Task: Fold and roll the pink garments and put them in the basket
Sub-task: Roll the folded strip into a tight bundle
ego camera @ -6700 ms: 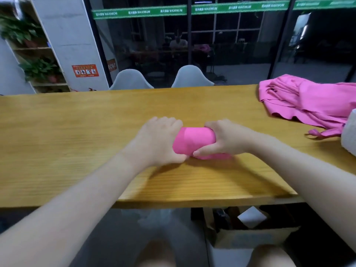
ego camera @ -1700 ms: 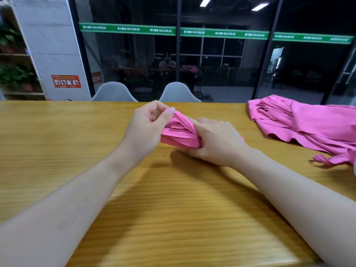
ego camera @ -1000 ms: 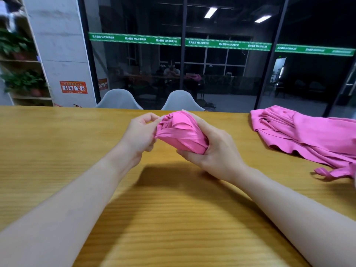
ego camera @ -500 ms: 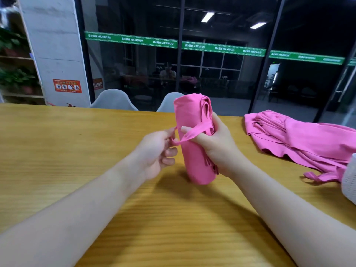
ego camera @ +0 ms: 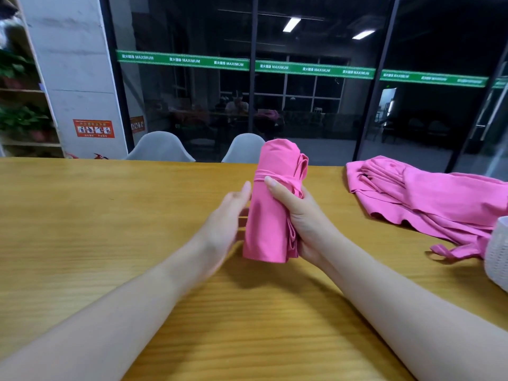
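Note:
A rolled pink garment [ego camera: 270, 210] stands upright above the wooden table [ego camera: 96, 215], with a thin strap wound around its upper part. My right hand [ego camera: 299, 215] grips the roll from the right, thumb across its front. My left hand [ego camera: 228, 218] rests against the roll's left side with straight fingers. A second pink garment [ego camera: 428, 196] lies loose and crumpled on the table at the right. A white mesh basket [ego camera: 497, 254] shows partly at the right edge.
Two grey chairs [ego camera: 242, 149] stand behind the table's far edge, in front of a dark glass wall. A shelf with plants [ego camera: 19, 116] is at the far left.
My left hand has let go of the strap, which now lies wrapped around the roll, and has flattened against the roll's side. My right hand still holds the roll upright.

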Demonstrator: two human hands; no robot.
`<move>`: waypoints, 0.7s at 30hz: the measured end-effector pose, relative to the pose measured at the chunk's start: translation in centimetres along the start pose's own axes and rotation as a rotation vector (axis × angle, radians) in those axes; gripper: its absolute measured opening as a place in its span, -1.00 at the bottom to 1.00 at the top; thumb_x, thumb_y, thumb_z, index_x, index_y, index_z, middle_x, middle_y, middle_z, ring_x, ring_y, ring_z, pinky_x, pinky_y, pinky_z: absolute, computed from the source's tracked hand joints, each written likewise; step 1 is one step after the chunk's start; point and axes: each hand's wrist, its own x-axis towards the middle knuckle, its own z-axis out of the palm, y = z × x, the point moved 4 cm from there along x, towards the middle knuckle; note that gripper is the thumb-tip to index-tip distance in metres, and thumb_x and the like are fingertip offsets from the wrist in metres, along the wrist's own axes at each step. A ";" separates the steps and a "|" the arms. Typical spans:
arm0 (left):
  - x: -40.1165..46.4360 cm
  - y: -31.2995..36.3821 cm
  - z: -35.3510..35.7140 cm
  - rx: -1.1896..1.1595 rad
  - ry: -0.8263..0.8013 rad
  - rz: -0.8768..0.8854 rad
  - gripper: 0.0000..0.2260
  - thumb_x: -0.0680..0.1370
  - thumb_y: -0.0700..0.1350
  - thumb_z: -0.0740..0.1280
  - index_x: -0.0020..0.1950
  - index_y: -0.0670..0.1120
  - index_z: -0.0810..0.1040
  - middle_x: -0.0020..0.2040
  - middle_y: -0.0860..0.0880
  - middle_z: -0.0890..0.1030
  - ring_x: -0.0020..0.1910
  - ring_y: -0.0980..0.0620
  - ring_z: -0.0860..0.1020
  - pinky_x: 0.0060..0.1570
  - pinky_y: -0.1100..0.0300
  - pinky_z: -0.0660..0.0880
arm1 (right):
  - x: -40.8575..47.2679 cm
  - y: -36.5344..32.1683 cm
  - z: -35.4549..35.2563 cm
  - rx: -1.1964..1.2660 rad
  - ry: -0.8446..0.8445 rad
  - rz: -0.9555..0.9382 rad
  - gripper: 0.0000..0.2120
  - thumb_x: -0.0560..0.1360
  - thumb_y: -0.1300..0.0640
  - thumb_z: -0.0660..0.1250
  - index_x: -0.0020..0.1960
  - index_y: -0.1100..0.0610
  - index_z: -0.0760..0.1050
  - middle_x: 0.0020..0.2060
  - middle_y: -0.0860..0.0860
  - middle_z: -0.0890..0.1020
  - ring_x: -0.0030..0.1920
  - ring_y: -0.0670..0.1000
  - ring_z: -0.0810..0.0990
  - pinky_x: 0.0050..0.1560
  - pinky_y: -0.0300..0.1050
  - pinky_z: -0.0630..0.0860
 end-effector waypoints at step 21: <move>2.6 0.5 -5.5 1.287 -0.181 0.311 -0.24 0.32 0.57 0.29 0.48 0.53 0.13 0.12 0.26 0.52 0.12 0.20 0.52 0.14 0.08 0.52 | 2.7 1.5 -5.8 -0.946 -0.150 -0.075 -0.41 0.36 -0.25 0.56 0.33 -0.28 0.46 0.26 -0.28 0.56 0.26 -0.25 0.52 0.28 -0.22 0.46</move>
